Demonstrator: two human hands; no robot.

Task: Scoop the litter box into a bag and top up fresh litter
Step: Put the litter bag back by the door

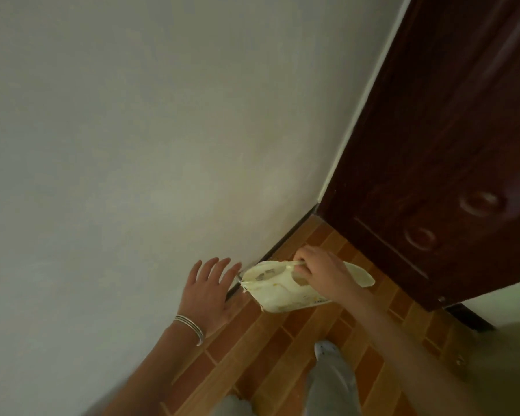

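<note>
A pale yellow bag (282, 291) hangs low over the brick-patterned floor, close to the foot of the wall. My right hand (320, 270) grips its top edge, fingers curled round the handle cut-out. My left hand (210, 291) is spread with straight fingers just left of the bag, beside the wall, and holds nothing; a silver bangle sits on its wrist. No litter box or scoop is in view.
A plain white wall (132, 145) fills the left and top. A dark red wooden door (448, 175) stands at the right. The orange tiled floor (267, 355) runs between them, with my grey-trousered leg and sock (327, 370) on it.
</note>
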